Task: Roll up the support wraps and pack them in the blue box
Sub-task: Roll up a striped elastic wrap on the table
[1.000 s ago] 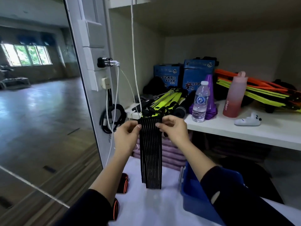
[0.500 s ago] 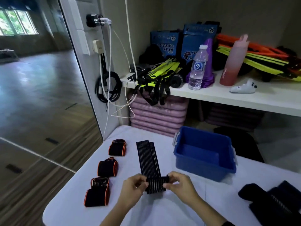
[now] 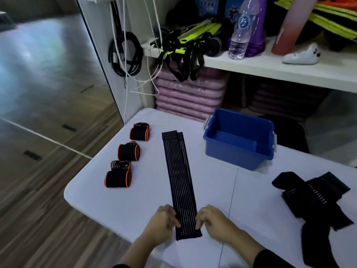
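Your left hand (image 3: 161, 223) and right hand (image 3: 214, 222) are low at the near edge of the white table (image 3: 116, 202), fingers curled in. Each hand pinches one side of the near end of the long black ribbed elastic wrap (image 3: 179, 180): left fingertips on its left edge, right fingertips on its right edge. How far your thumbs reach under it, I cannot tell.

The wrap lies flat and straight, running away from you across the middle of the table, not rolled yet. Its far end stops near the left side of the blue plastic box (image 3: 231, 157), apart from it. The box stands open on the far right part of the table, and nothing shows inside it.

To the left of the strip you have a row of rolled black wraps with orange edging: one nearest you (image 3: 117, 177), one in the middle (image 3: 129, 152), one farthest (image 3: 139, 133). Off to your right lies a loose pile of unrolled black wraps (image 3: 313, 198), well apart from your hands.

Beyond the table there's a white shelf (image 3: 270, 71) carrying a clear water bottle (image 3: 239, 37) and a tangle of black and neon-yellow straps (image 3: 190, 38), with stacked pink mats (image 3: 189, 95) underneath.
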`<action>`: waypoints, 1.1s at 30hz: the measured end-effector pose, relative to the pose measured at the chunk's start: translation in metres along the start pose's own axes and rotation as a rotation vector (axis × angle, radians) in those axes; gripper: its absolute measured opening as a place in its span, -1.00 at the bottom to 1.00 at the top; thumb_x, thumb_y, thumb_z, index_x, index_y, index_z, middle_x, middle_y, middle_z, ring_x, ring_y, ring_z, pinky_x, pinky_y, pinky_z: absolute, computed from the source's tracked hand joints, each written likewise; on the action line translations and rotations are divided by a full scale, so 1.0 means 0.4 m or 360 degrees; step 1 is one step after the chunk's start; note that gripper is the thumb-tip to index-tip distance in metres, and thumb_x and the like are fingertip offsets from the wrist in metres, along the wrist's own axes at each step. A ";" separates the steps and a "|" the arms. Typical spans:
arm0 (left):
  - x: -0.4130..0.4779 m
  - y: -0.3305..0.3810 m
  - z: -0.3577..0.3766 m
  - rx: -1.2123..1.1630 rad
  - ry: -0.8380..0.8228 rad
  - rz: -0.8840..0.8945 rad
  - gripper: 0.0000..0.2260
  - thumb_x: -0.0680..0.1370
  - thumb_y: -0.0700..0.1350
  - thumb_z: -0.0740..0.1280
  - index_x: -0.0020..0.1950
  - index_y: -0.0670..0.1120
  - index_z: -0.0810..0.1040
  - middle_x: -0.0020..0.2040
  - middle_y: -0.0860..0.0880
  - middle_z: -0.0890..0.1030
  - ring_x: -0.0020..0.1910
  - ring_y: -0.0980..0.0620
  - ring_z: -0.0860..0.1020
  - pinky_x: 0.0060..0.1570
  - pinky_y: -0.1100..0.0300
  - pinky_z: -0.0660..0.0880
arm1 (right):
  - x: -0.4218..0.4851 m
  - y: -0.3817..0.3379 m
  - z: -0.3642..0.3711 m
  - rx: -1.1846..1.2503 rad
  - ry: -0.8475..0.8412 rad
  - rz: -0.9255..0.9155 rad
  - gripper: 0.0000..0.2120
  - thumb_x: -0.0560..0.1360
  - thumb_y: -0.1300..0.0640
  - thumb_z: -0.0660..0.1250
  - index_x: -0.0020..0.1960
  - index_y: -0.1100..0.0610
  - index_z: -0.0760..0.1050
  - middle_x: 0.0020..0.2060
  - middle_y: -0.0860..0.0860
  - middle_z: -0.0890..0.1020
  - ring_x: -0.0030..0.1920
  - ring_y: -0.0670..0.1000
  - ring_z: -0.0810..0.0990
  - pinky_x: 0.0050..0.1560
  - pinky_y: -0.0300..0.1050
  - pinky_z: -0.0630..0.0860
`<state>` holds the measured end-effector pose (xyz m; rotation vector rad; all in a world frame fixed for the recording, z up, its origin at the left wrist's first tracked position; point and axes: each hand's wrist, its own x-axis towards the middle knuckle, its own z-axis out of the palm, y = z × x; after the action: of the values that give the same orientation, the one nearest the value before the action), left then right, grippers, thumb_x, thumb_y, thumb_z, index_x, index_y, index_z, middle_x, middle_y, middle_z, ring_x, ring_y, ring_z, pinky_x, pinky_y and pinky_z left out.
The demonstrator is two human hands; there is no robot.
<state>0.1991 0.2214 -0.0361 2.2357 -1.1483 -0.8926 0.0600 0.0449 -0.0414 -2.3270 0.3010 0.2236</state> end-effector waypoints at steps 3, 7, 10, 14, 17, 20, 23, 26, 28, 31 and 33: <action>0.011 0.007 0.000 -0.0088 0.0216 -0.0057 -0.56 0.33 -0.45 0.10 -0.12 -0.08 0.67 -0.11 0.15 0.49 0.01 0.15 0.43 0.07 0.30 0.41 | 0.018 -0.010 -0.011 0.0114 0.0182 0.0148 -0.51 0.32 0.47 0.04 -0.16 0.04 0.64 -0.21 -0.17 0.57 -0.12 -0.29 0.48 -0.02 -0.41 0.38; 0.060 0.017 -0.039 -0.0441 0.0650 -0.0392 -0.71 0.47 -0.39 0.20 0.07 -0.15 0.60 0.01 -0.07 0.62 0.02 0.02 0.56 0.14 0.21 0.46 | 0.084 -0.024 -0.033 0.0421 0.0539 0.0466 -0.70 0.49 0.36 0.18 0.12 0.11 0.53 0.00 -0.03 0.56 -0.04 -0.14 0.53 0.15 -0.24 0.46; 0.117 0.017 -0.084 -0.0586 0.0641 -0.0609 -0.66 0.51 -0.26 0.29 0.29 -0.16 0.45 0.21 -0.12 0.55 0.18 -0.08 0.52 0.21 0.17 0.39 | 0.157 -0.038 -0.060 0.0516 0.0441 0.0671 -0.61 0.54 0.20 0.26 0.36 0.14 0.34 0.22 0.08 0.48 0.02 -0.02 0.50 0.16 -0.23 0.38; 0.197 0.002 -0.127 -0.0616 0.0581 -0.0668 -0.54 0.52 -0.19 0.31 0.40 -0.14 0.31 0.35 -0.12 0.44 0.30 -0.09 0.43 0.28 0.13 0.33 | 0.262 -0.042 -0.089 0.0591 0.0448 0.0767 -0.48 0.54 0.14 0.26 0.45 0.14 0.19 0.38 0.10 0.36 0.19 0.08 0.49 0.26 -0.11 0.36; 0.255 0.003 -0.149 -0.0683 0.0603 -0.0645 -0.54 0.52 -0.20 0.31 0.40 -0.12 0.31 0.34 -0.11 0.44 0.30 -0.08 0.43 0.24 0.17 0.33 | 0.323 -0.040 -0.108 0.0606 0.0505 0.0769 -0.48 0.54 0.16 0.26 0.46 0.13 0.18 0.39 0.11 0.35 0.25 0.11 0.47 0.28 -0.08 0.36; 0.316 0.001 -0.164 -0.0715 0.0623 -0.0606 -0.56 0.51 -0.23 0.30 0.38 -0.12 0.32 0.30 -0.12 0.48 0.25 -0.07 0.47 0.21 0.17 0.36 | 0.374 -0.033 -0.121 0.0633 0.0578 0.0765 -0.50 0.54 0.20 0.26 0.45 0.14 0.22 0.37 0.10 0.39 0.23 0.10 0.48 0.25 -0.10 0.38; 0.346 0.002 -0.169 -0.0718 0.0598 -0.0576 -0.58 0.49 -0.26 0.31 0.34 -0.14 0.37 0.24 -0.11 0.54 0.19 -0.05 0.51 0.15 0.25 0.37 | 0.394 -0.038 -0.130 0.0659 0.0605 0.0766 -0.55 0.53 0.26 0.24 0.40 0.16 0.28 0.29 0.10 0.46 0.06 0.02 0.51 0.09 -0.21 0.41; 0.355 0.003 -0.179 -0.0675 0.0583 -0.0530 -0.60 0.47 -0.28 0.33 0.30 -0.15 0.42 0.19 -0.10 0.56 0.16 -0.05 0.52 0.09 0.30 0.36 | 0.404 -0.037 -0.137 0.0667 0.0593 0.0766 -0.60 0.52 0.28 0.24 0.35 0.16 0.33 0.19 0.10 0.51 -0.05 -0.04 0.50 -0.01 -0.27 0.39; 0.367 -0.007 -0.196 -0.0669 0.0615 -0.0554 -0.62 0.47 -0.29 0.32 0.28 -0.16 0.43 0.19 -0.11 0.56 0.17 -0.06 0.52 0.11 0.28 0.36 | 0.414 -0.029 -0.145 0.0651 0.0604 0.0785 -0.59 0.52 0.27 0.24 0.36 0.16 0.34 0.15 0.10 0.52 -0.03 -0.03 0.50 0.01 -0.26 0.39; 0.407 -0.025 -0.238 -0.0678 0.0674 -0.0598 -0.60 0.48 -0.27 0.31 0.31 -0.14 0.40 0.26 -0.12 0.51 0.22 -0.07 0.48 0.16 0.22 0.36 | 0.449 -0.017 -0.163 0.0660 0.0671 0.0817 -0.59 0.53 0.26 0.23 0.37 0.16 0.32 0.18 0.12 0.51 0.00 -0.02 0.49 0.06 -0.24 0.38; 0.446 -0.033 -0.270 -0.0708 0.0662 -0.0617 -0.55 0.49 -0.23 0.32 0.37 -0.12 0.34 0.31 -0.10 0.47 0.25 -0.07 0.46 0.20 0.18 0.35 | 0.485 -0.016 -0.178 0.0698 0.0693 0.0817 -0.56 0.53 0.24 0.23 0.39 0.15 0.28 0.25 0.10 0.47 0.03 0.00 0.49 0.10 -0.21 0.40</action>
<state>0.3626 0.0915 -0.0309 2.1470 -0.2966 -0.6870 0.2522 -0.0306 -0.0365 -1.8071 1.0550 -0.1025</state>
